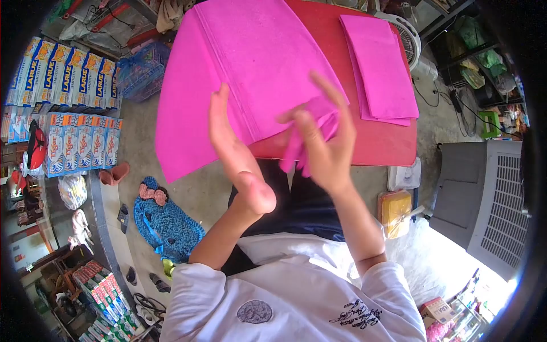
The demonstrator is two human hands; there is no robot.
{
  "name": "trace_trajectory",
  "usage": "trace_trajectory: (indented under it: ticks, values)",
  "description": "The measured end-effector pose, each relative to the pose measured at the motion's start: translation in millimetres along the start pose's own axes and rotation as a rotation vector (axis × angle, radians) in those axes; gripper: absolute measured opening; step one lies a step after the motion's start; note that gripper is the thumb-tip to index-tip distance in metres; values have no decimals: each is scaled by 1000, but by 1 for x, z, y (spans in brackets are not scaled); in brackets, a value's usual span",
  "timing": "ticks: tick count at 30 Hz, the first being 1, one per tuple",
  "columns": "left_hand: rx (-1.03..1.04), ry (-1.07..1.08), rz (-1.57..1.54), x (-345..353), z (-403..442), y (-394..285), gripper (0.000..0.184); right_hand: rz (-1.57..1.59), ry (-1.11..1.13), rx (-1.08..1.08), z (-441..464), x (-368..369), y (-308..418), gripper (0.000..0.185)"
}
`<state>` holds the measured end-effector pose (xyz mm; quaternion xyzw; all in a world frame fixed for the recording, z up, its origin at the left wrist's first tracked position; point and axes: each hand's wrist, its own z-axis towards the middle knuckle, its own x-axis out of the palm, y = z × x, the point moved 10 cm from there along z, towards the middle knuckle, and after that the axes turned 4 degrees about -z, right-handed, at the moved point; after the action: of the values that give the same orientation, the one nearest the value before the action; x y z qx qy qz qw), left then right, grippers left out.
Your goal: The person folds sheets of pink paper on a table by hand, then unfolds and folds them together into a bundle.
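Observation:
A large pink fabric sheet (pixel 273 57) with a long seam or fold lies over a red table (pixel 319 20) and hangs past its left and near edges. Over its near part is my left hand (pixel 239 151), seen edge-on with the fingers stretched out and nothing in them. My right hand (pixel 333 142) is at the sheet's near right corner, slightly blurred, with its fingers spread. Close behind its thumb, a bunched pink fabric end (pixel 293 149) hangs down; contact with it is unclear. Folded pink fabric pieces (pixel 384 74) rest on the table's right side.
Stacked beer cartons (pixel 62 74) stand at the left, near a blue bath mat (pixel 162 222) and brown sandals (pixel 115 173) on the floor. A white fan (pixel 401 34) is behind the table. To the right are a yellow package (pixel 395 212) and a large grey vented unit (pixel 484 199).

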<state>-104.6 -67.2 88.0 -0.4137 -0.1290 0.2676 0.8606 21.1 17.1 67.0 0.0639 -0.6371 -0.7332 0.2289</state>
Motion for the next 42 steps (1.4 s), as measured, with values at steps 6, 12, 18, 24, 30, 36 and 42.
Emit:
trace_trajectory:
  ticks: [6, 12, 18, 24, 30, 36, 42]
  values:
    - [-41, 14, -49, -3, -6, 10, 90, -110, -19, -118, 7, -47, 10, 30]
    - [81, 130, -120, 3, -10, 24, 87, -426, -37, -27, -25, -75, 10, 46]
    - [-32, 148, -58, 9, -12, 34, 80, -428, -202, 209, -84, -140, -27, 45]
    - [-43, 195, -80, 14, -17, 43, 67, -524, -390, 475, -163, -223, -91, 43]
    - [-72, 222, -76, 17, -21, 44, 60, -738, -469, 611, -242, -318, -216, 42]
    - [-72, 226, -9, 4, -27, 41, 55, -1226, -485, 701, -265, -371, -289, 46]
    - [-7, 268, 265, -13, -13, 22, 40, -1416, -330, 131, -194, -290, -220, 45]
